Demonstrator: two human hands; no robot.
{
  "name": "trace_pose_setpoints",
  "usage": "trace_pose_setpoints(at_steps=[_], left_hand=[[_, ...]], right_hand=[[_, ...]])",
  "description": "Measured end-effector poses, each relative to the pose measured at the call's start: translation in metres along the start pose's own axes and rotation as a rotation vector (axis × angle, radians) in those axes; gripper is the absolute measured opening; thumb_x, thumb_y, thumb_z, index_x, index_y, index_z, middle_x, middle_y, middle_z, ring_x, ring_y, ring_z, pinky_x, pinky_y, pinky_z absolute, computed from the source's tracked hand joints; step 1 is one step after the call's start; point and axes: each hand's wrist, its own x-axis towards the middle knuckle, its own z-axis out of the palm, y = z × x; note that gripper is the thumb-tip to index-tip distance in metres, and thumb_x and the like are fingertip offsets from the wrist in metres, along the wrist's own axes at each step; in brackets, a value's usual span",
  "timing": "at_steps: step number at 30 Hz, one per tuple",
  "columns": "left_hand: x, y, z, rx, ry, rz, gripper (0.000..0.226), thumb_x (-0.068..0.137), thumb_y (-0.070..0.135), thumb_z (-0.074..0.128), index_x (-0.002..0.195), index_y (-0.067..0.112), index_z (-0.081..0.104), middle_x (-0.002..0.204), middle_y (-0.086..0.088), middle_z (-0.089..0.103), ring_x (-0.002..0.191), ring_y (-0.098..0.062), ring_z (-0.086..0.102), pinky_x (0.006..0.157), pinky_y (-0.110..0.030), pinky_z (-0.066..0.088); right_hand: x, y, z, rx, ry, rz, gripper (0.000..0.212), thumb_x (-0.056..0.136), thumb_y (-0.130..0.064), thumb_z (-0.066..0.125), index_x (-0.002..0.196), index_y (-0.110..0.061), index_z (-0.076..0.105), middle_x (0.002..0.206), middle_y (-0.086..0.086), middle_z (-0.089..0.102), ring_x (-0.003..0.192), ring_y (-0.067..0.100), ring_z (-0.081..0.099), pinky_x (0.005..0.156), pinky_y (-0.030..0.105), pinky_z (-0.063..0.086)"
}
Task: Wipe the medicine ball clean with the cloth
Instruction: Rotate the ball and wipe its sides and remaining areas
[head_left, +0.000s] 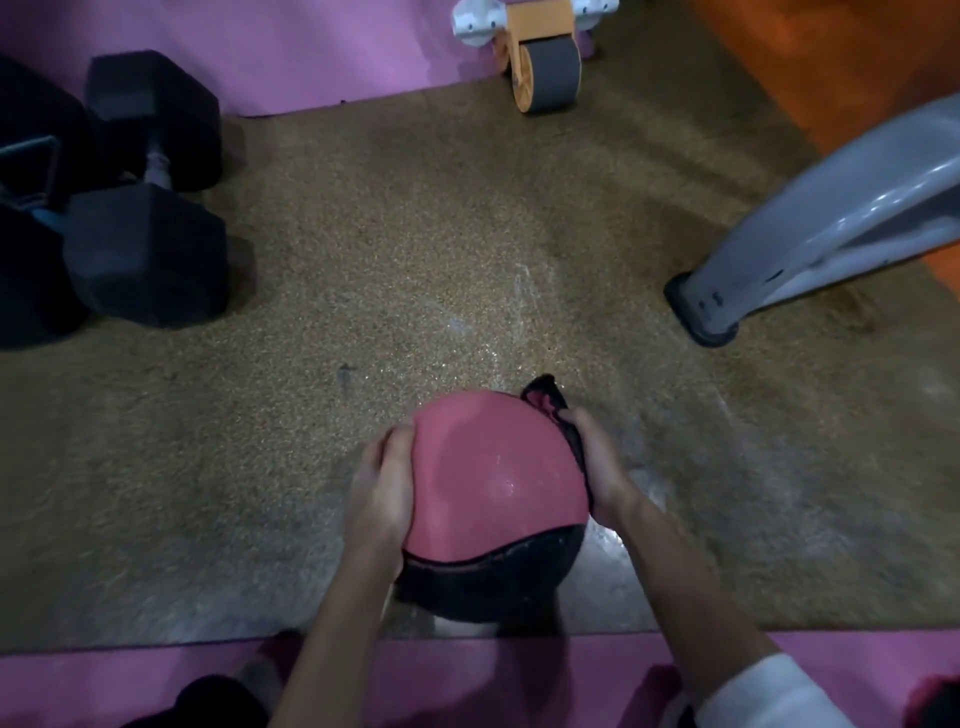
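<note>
Left hand (382, 483) presses medicine ball (493, 478); right hand (597, 467) grips cloth (550, 402) against it.

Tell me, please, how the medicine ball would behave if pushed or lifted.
Being round, the medicine ball would probably roll once the left hand and the right hand, gripping the cloth, release it. Its glossy patch looks wet, so maybe slippery. Probably heavy: both hands steady it.

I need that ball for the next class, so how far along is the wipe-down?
Midway, at a guess. The ball shows a wet sheen on its pink top, so that part looks already wiped. Right now the right hand holds the cloth against the ball's right side while the left hand steadies the left side. The black lower part looks not yet reached, and the underside is hidden.
</note>
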Motion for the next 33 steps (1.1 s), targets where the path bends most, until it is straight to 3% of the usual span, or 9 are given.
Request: trace_pose_setpoints(at_steps=[7,13,18,21,24,26,28,30,33], left_hand=[[-0.021,0.014,0.000,0.090,0.177,0.164,0.070,0.074,0.081,0.040,0.128,0.040,0.060,0.127,0.002,0.065,0.115,-0.027,0.059,0.105,-0.052,0.045],[-0.040,0.018,0.009,0.113,0.134,0.220,0.064,0.093,0.066,0.043,0.146,0.029,0.046,0.144,-0.005,0.053,0.131,-0.030,0.049,0.107,-0.043,0.038],[-0.031,0.013,0.020,0.103,0.190,0.229,0.071,0.072,0.073,0.045,0.127,0.030,0.059,0.124,-0.008,0.066,0.117,-0.034,0.061,0.102,-0.051,0.047],[-0.033,0.017,0.016,0.101,0.168,0.207,0.066,0.083,0.070,0.048,0.134,0.030,0.056,0.132,-0.005,0.062,0.123,-0.030,0.057,0.107,-0.047,0.044],[-0.038,0.016,0.016,0.149,0.160,0.233,0.060,0.094,0.062,0.045,0.143,0.027,0.049,0.141,-0.006,0.055,0.130,-0.030,0.049,0.110,-0.047,0.039],[-0.038,0.015,0.019,0.158,0.190,0.239,0.061,0.094,0.062,0.044,0.144,0.026,0.047,0.142,-0.008,0.054,0.130,-0.032,0.049,0.109,-0.046,0.039],[-0.033,0.015,0.020,0.155,0.210,0.224,0.062,0.092,0.064,0.045,0.141,0.025,0.050,0.139,-0.010,0.057,0.128,-0.033,0.052,0.107,-0.046,0.041],[-0.026,0.016,0.018,0.124,0.198,0.214,0.066,0.083,0.068,0.049,0.134,0.027,0.057,0.132,-0.010,0.062,0.123,-0.033,0.057,0.105,-0.044,0.044],[-0.020,0.016,0.015,0.113,0.177,0.230,0.066,0.084,0.069,0.051,0.133,0.025,0.060,0.130,-0.004,0.063,0.123,-0.028,0.057,0.106,-0.039,0.043]], right_hand=[[-0.049,0.015,0.064,-0.878,0.236,-0.847,0.045,0.093,-0.037,0.041,0.133,-0.022,0.057,0.140,-0.007,0.055,0.136,0.013,0.039,0.113,0.029,0.024],[-0.032,0.002,0.025,-0.481,0.311,-0.365,0.034,0.085,-0.041,0.034,0.097,-0.026,0.062,0.113,0.008,0.059,0.110,0.028,0.055,0.080,0.035,0.039],[-0.058,0.010,0.080,-1.021,0.286,-0.828,0.048,0.090,-0.036,0.039,0.127,-0.013,0.059,0.135,0.004,0.058,0.129,0.022,0.047,0.110,0.035,0.032],[-0.075,0.039,0.060,-0.818,0.309,-0.823,0.051,0.092,-0.030,0.039,0.139,-0.016,0.053,0.146,0.000,0.050,0.141,0.015,0.037,0.118,0.029,0.023],[-0.058,0.015,0.035,-0.467,0.399,-0.509,0.039,0.090,-0.033,0.034,0.111,-0.017,0.064,0.107,0.001,0.065,0.107,0.023,0.058,0.083,0.025,0.042],[-0.033,-0.017,0.042,-0.610,0.384,-0.378,0.035,0.094,-0.033,0.036,0.100,-0.015,0.065,0.093,0.007,0.064,0.094,0.030,0.060,0.067,0.030,0.032],[-0.033,-0.023,0.064,-0.913,0.355,-0.573,0.041,0.092,-0.035,0.033,0.107,-0.013,0.064,0.103,0.010,0.067,0.099,0.030,0.061,0.071,0.031,0.036],[-0.053,0.001,0.079,-1.052,0.280,-0.804,0.047,0.090,-0.035,0.035,0.123,-0.014,0.061,0.125,0.004,0.063,0.119,0.022,0.054,0.100,0.035,0.040],[-0.081,0.051,0.057,-0.840,0.304,-0.856,0.050,0.092,-0.028,0.040,0.138,-0.014,0.053,0.146,-0.001,0.050,0.140,0.014,0.037,0.118,0.026,0.023]])
